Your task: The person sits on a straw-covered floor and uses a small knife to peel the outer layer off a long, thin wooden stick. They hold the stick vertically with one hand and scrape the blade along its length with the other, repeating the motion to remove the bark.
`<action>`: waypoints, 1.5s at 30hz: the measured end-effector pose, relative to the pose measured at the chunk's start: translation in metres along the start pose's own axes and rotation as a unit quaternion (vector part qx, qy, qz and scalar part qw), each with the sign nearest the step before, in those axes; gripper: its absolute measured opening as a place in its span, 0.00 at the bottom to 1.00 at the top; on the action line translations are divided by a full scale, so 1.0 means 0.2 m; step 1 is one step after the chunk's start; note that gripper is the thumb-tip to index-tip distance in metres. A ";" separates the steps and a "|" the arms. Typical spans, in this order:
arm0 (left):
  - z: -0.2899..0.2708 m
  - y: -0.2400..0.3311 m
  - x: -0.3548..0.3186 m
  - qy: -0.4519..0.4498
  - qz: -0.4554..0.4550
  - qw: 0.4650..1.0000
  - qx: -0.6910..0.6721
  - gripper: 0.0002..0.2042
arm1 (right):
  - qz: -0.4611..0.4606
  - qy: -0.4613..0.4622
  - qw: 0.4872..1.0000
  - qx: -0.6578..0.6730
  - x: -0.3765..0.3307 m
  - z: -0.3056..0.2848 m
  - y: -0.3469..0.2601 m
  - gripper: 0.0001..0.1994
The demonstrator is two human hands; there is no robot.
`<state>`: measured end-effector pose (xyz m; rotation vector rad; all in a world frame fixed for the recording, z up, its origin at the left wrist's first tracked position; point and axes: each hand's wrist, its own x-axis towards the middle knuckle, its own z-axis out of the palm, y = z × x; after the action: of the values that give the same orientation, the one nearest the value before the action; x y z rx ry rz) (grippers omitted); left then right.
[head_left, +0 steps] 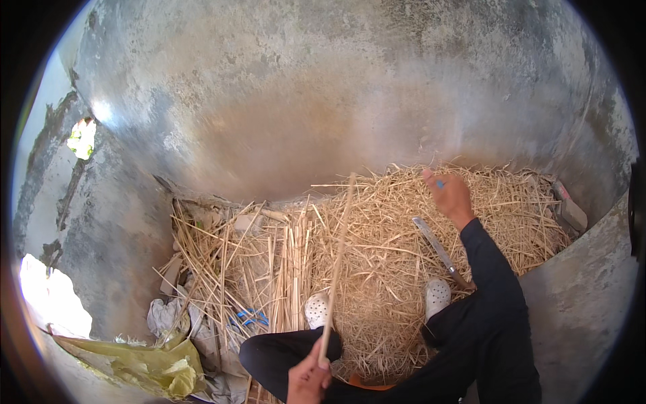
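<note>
My left hand (pixel 309 374) is closed around the lower end of a long, thin bamboo strip (pixel 341 256), which stands up at a slight tilt in front of me. Out to the far right, my right hand (pixel 451 199) hovers over the heap of pale shavings (pixel 377 262) with its fingers curled. A small blue patch shows on that hand; whether anything is in the fingers I cannot make out. Below it, a long knife (pixel 434 241) with a brown handle lies on the shavings, its handle close to my right shoe (pixel 437 296).
A bundle of split strips (pixel 293 252) lies left of the shavings, beside looser sticks (pixel 215 256). Blue-handled scissors (pixel 252 316) rest among them. A yellowish sack (pixel 141 363) is at the lower left. A grey concrete wall (pixel 323 101) curves behind; a brick-like block (pixel 572 214) sits at right.
</note>
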<state>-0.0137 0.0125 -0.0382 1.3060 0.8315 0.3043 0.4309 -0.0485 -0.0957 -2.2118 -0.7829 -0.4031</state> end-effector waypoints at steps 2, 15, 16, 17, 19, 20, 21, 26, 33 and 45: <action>0.00 0.03 0.07 0.021 0.009 0.997 -0.070 0.24 | -0.090 -0.094 0.990 0.054 -0.11 0.03 -0.16 0.31; 0.13 0.20 0.04 -0.020 0.039 0.994 0.105 0.21 | -0.277 -0.137 0.947 0.085 -0.42 -0.09 -0.69 0.38; 0.13 0.20 0.04 -0.011 0.062 0.990 0.126 0.21 | -0.308 -0.138 0.936 0.099 -0.46 -0.10 -0.72 0.39; 0.13 0.19 0.04 -0.003 0.086 0.985 0.147 0.21 | -0.307 -0.154 0.934 0.094 -0.46 -0.08 -0.70 0.38; 0.13 0.19 0.04 0.010 0.127 0.973 0.192 0.21 | -0.234 -0.146 0.959 0.067 -0.36 -0.03 -0.63 0.39; 0.13 0.19 0.05 0.010 0.148 0.966 0.214 0.21 | -0.197 -0.139 0.969 0.047 -0.31 -0.03 -0.59 0.39; 0.13 0.20 0.05 0.010 0.170 0.957 0.235 0.21 | -0.198 -0.126 0.970 0.070 -0.28 -0.05 -0.57 0.39; 0.13 0.20 0.06 0.028 0.107 0.970 0.217 0.22 | -0.289 -0.136 0.945 0.074 -0.40 -0.05 -0.67 0.38; 0.13 0.27 0.03 -0.015 0.077 0.954 0.288 0.21 | -0.192 -0.168 0.966 0.049 -0.30 -0.01 -0.54 0.39; 0.12 0.26 0.01 -0.025 0.053 0.962 0.265 0.20 | -0.243 -0.134 0.957 0.080 -0.40 -0.01 -0.59 0.37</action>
<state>0.0169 0.0110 0.0098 1.8554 0.8312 0.1315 0.2946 -0.0189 -0.0702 -1.9285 -1.4649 -0.2612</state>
